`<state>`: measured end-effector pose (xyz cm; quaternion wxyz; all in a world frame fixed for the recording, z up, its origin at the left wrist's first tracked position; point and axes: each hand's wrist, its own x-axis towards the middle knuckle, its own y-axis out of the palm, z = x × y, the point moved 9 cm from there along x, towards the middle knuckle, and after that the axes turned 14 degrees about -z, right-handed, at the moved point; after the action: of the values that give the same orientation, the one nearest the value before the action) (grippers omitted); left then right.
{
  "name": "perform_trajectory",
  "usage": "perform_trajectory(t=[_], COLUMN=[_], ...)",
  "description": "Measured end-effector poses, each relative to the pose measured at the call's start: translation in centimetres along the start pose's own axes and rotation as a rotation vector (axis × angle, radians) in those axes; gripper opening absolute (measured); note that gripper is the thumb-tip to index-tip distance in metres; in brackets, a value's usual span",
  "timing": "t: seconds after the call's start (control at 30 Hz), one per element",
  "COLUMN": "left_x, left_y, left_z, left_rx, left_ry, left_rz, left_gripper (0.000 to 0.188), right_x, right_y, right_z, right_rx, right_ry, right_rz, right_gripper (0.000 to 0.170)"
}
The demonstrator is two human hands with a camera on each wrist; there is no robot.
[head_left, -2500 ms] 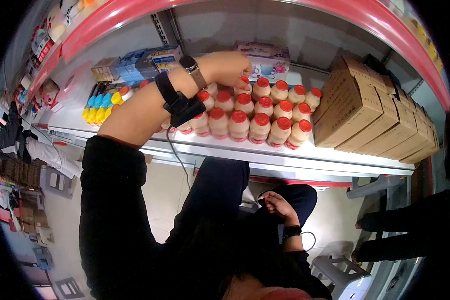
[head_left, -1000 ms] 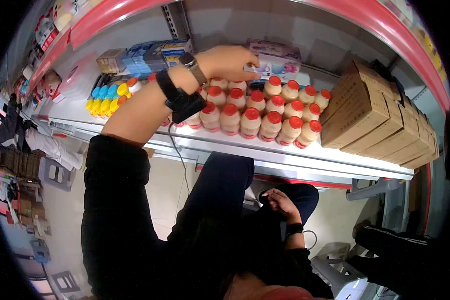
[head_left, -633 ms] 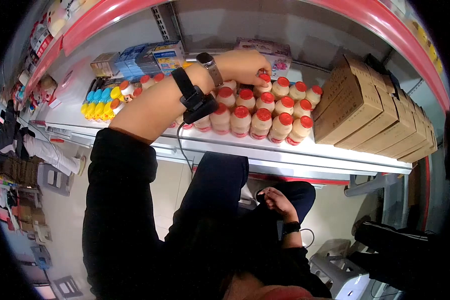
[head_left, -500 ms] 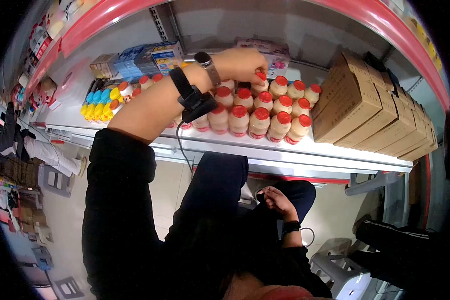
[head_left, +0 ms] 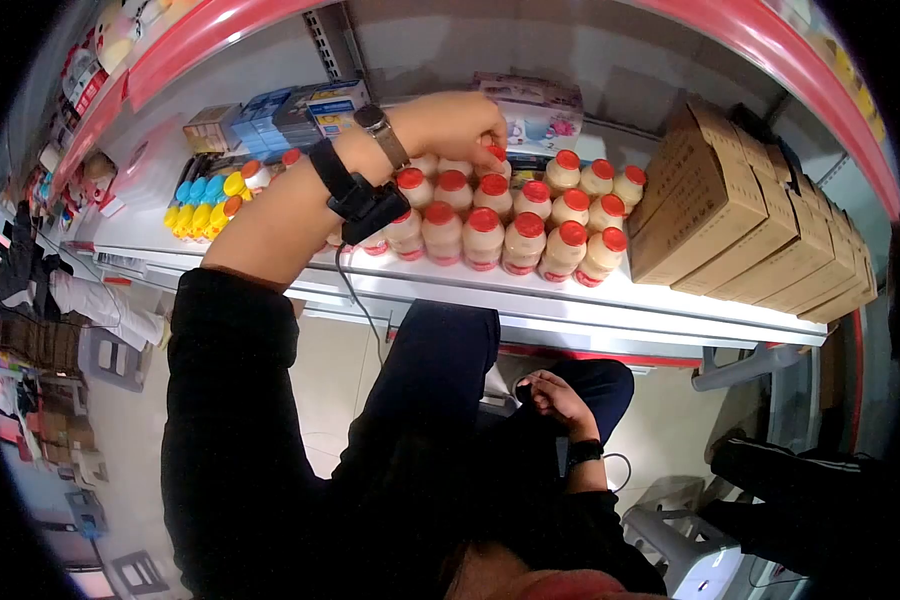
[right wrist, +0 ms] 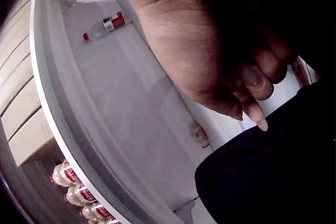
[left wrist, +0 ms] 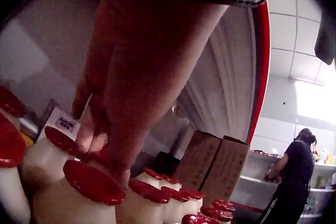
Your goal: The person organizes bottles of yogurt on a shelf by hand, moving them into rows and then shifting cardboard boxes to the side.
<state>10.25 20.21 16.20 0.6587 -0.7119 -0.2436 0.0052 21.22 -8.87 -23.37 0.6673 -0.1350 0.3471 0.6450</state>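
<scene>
Rows of cream-coloured drink bottles [head_left: 484,240] with red caps stand on a white shelf [head_left: 410,285]. My left hand [head_left: 460,125] reaches over them and pinches one red-capped bottle [head_left: 496,155] by its cap in the back row. In the left wrist view the fingers and thumb of my left hand [left wrist: 136,71] come down on that cap, partly behind a nearer bottle [left wrist: 93,182]. My right hand [head_left: 560,402] hangs by my knee with loosely curled fingers, holding nothing. The right wrist view shows my right hand [right wrist: 178,45] beside the dark trouser leg [right wrist: 257,166].
Cardboard boxes [head_left: 705,215] stand at the shelf's right end, with a purple-white box [head_left: 540,115] behind the bottles. Yellow bottles with blue caps [head_left: 195,205] and blue boxes [head_left: 265,120] are on the left. A grey stool [head_left: 685,550] and another person's legs [head_left: 785,480] are at lower right.
My left hand lifted away from the back row, returned further right and took a bottle by its cap. Since half a second ago it has shifted left with that bottle. The right hand stays by the knee.
</scene>
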Motion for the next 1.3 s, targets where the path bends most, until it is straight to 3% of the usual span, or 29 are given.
perform_trajectory(t=[0.3, 0.5, 0.6, 0.67, 0.8, 0.97, 1.1, 1.13, 1.2, 1.3], left_x=[-0.8, -3.5, -6.9, -9.2, -13.1, -17.0, -18.3, -18.6, -18.8, -18.8], left_y=[0.0, -1.7, -4.4, -4.9, -4.8, -3.1, -2.8, -2.8, -2.3, -1.3], left_z=[-0.1, -0.2, -2.2, -3.1, -4.7, -5.3, -6.0, -5.9, -5.6, -4.8], left_rx=[-0.007, 0.024, -0.060, -0.067, 0.028, 0.095, 0.132, 0.123, 0.146, 0.110], left_ry=[-0.016, -0.003, -0.160, -0.109, -0.073, -0.210, -0.281, -0.300, -0.320, -0.351], left_rz=[0.032, -0.112, -0.194, -0.264, -0.356, -0.346, -0.420, -0.456, -0.471, -0.492], left_gripper=[0.034, 0.045, 0.047, 0.050, 0.057, 0.063, 0.068, 0.070, 0.070, 0.070], right_x=[0.4, 0.4, -0.4, -1.6, -5.9, -14.2, -19.4, -19.7, -18.4, -15.9], right_y=[-0.7, -1.0, -0.8, -0.2, 2.7, 8.3, 11.7, 12.4, 11.8, 12.2], right_z=[-0.6, -0.9, 0.1, 1.3, 7.8, 19.6, 30.0, 32.0, 35.4, 40.3], right_rx=[0.017, 0.017, -0.032, -0.073, -0.381, -0.698, -0.826, -0.879, -0.902, -1.042], right_ry=[-0.006, -0.001, -0.013, -0.040, -0.167, -0.448, -0.962, -0.923, -1.033, -1.188], right_rz=[-0.030, -0.030, -0.046, -0.011, 0.058, 0.076, -0.177, -0.275, -0.477, -0.602], right_gripper=[0.020, 0.021, 0.021, 0.022, 0.022, 0.021, 0.010, 0.009, 0.011, 0.020])
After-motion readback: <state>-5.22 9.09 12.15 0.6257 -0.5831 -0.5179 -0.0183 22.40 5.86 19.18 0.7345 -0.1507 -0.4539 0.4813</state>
